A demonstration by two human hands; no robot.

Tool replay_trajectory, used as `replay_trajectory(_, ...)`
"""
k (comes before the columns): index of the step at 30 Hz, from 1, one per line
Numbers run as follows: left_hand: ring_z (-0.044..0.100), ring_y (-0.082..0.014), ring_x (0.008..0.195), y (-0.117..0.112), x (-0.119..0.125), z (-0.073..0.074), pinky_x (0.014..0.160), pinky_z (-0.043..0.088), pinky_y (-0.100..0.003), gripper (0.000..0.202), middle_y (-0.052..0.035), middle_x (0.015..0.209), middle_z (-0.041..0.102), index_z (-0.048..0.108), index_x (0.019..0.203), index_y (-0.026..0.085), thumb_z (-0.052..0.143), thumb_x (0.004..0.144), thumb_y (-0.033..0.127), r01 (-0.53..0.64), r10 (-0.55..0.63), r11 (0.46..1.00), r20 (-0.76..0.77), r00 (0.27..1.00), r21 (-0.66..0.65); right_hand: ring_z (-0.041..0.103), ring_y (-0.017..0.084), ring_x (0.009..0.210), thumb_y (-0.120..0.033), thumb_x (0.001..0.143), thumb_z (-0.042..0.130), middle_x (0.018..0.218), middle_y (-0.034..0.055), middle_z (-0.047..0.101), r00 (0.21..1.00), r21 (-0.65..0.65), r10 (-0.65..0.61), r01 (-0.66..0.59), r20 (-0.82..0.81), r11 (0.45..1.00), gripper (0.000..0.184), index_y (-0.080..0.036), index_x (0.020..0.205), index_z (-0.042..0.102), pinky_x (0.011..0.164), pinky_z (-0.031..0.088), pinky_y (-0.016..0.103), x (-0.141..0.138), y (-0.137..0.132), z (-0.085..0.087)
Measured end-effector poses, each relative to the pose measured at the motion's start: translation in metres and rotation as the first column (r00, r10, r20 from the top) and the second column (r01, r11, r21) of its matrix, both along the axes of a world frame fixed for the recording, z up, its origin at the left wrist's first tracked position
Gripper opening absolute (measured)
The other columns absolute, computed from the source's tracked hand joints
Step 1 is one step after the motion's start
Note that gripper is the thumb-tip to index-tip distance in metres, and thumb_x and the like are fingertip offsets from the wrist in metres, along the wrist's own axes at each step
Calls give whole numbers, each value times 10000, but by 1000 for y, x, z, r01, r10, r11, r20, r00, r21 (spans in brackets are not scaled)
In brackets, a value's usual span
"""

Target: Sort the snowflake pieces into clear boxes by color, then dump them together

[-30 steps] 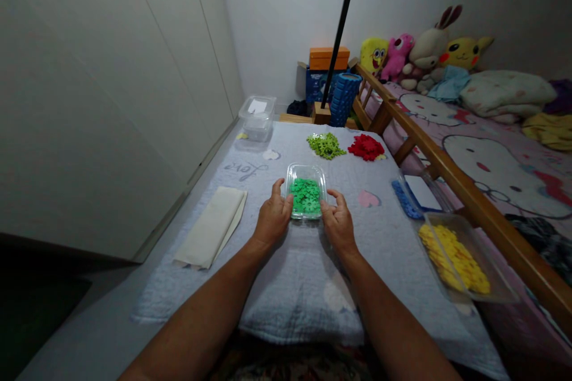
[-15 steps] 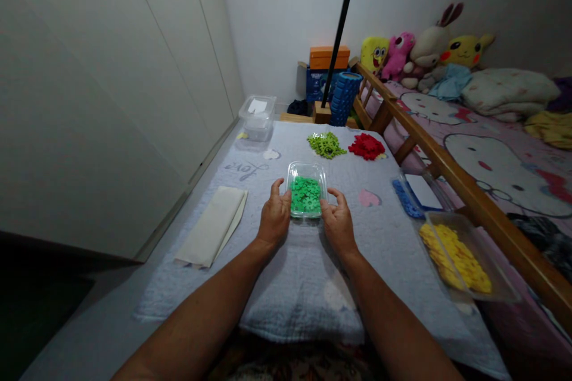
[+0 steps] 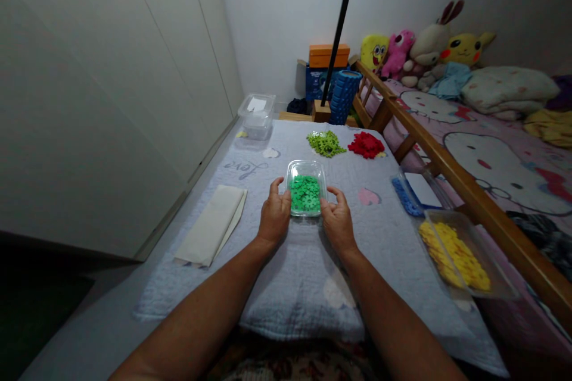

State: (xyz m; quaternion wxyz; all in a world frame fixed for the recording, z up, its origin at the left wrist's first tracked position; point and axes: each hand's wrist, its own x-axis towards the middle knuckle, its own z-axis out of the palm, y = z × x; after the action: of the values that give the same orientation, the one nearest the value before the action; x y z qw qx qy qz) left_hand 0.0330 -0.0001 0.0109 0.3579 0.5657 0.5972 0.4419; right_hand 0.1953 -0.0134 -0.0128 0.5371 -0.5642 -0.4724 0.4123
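Note:
A small clear plastic box [image 3: 306,166] full of dark green flower-shaped pieces [image 3: 305,193] rests on the pale blue quilt [image 3: 290,274]. My left hand [image 3: 273,215] grips its left side, fingers curled round the wall. My right hand [image 3: 338,221] grips its right side the same way. Both thumbs lie along the box's near corners.
Beyond the box lie a light green pile [image 3: 326,143] and a red pile [image 3: 366,145]. A clear tray of yellow pieces [image 3: 451,253] and blue pieces [image 3: 406,197] sit at right by the wooden bed rail [image 3: 451,171]. Folded cream cloth [image 3: 212,226] lies left; lidded tub [image 3: 256,114] far left.
The box and both hands have crept a little away from me along the quilt; the grip is unchanged.

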Motion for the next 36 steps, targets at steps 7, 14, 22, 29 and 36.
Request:
replay_trajectory(7,530,-172,533,1,0,-2,568,315,-264,504,60,585,535,457,1445,162,440,1000,398,-3,3,1000,26,1000,1,408,105,459,-464,893,598,558,-109,522,1000,-4,-2,2,7,1000,515,-190,1317,501,488,297,208,-1,0,3)
replay_trajectory(14,534,-166,537,1,0,-2,566,328,-257,494,59,592,535,459,1441,158,434,1002,383,6,-6,1000,42,999,-1,378,102,455,-469,893,589,543,-119,470,1000,3,-19,19,21,1000,516,-185,1315,506,477,275,204,-2,-1,4)
replay_trajectory(22,540,-167,536,1,0,-1,571,327,-254,491,60,585,545,471,1422,157,461,984,380,7,-7,1000,61,998,2,399,101,454,-482,889,597,555,-112,493,1000,4,-8,8,-10,1000,523,-191,1312,500,481,288,202,-2,0,4)
replay_trajectory(29,527,-161,526,2,0,-3,557,328,-247,505,68,581,531,466,1430,156,453,985,394,4,-5,1000,67,998,12,372,102,456,-472,884,603,542,-115,472,999,5,-29,29,23,1000,526,-181,1314,516,469,267,208,-2,-1,5)
replay_trajectory(36,512,-150,522,4,-1,-3,542,320,-241,525,74,591,522,471,1423,147,473,977,424,-5,4,1000,94,996,8,429,111,414,-503,884,623,488,-105,511,998,-46,-45,47,40,998,598,-163,1366,522,433,297,207,-5,-4,10)
